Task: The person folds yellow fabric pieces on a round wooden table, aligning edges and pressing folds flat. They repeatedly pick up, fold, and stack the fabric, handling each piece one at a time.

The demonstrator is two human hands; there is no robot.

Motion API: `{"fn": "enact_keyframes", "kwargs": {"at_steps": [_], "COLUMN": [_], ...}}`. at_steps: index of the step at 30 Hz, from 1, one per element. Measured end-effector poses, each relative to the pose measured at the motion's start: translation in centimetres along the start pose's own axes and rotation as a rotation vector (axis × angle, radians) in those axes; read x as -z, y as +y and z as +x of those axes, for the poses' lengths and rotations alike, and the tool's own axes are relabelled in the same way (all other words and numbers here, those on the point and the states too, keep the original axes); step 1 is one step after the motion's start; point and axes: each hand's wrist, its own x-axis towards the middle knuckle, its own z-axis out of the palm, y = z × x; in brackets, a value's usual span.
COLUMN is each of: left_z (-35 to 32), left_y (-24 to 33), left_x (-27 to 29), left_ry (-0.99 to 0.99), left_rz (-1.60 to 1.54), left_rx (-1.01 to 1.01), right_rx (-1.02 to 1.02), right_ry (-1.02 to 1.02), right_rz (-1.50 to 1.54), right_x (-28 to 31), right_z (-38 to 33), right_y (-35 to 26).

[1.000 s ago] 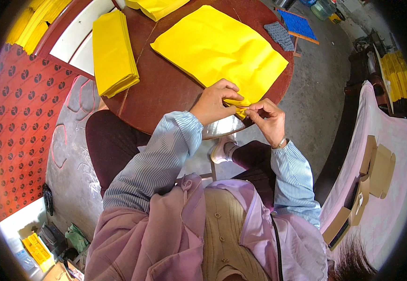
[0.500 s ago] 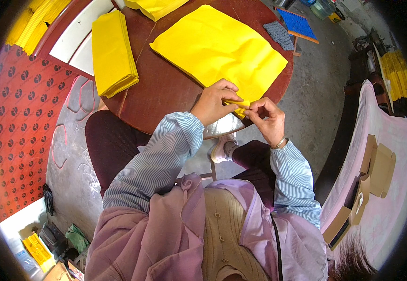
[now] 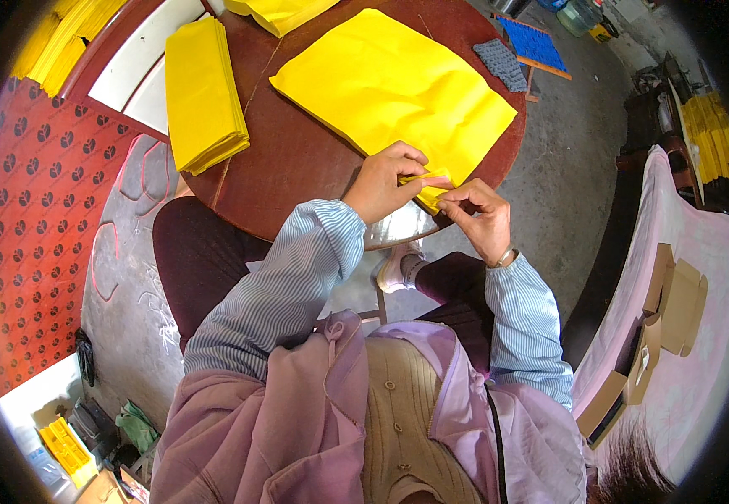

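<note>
While gripping folded near corner of yellow sheet in left hand, also pinching its edge with right hand, at rim of round table.

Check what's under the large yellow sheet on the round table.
Red-brown tabletop shows around the yellow sheet, probably running beneath it; anything else underneath is covered. The left hand hides part of its near corner.

Thin blue-and-white stripes run down my gathered sleeves; a narrow band sits beyond the right cuff. My mauve jacket hangs open over a ribbed tan top with buttons. Below the tabletop's near edge show dark trousers and a pale shoe.
</note>
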Motion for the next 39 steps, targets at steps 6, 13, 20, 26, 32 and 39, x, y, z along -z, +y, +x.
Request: {"fn": "enact_keyframes", "kwargs": {"at_steps": [6,13,20,26,32,39], "left_z": [-0.2,-0.4,-0.4,-0.2,-0.2,-0.2], "left_y": [0.4,0.1,-0.2,0.3,0.3,-0.4], "left_x": [0.6,0.2,-0.5,-0.2,-0.3,-0.6], "left_ry": [-0.047,-0.014,0.055,0.033,0.037,0.067], "left_rz": [0.01,0.029,0.019,-0.013,-0.021,0.019], "left_rx": [-0.022,-0.106,-0.065,-0.014,0.002,-0.049], "right_rx": [-0.039,-0.034,0.01,0.006,0.005,0.047], "right_ry": [0.0,0.009,0.017,0.05,0.036,0.001], "right_rz": [0.056,0.049,0.005,0.025,0.007,-0.045], "right_x": [-0.3,-0.4,-0.1,-0.1,0.2,0.3], "right_z": [0.1,0.0,-0.1,-0.2,-0.3,-0.1], "right_y": [0.4,0.4,-0.1,-0.3,-0.4,-0.9]}}
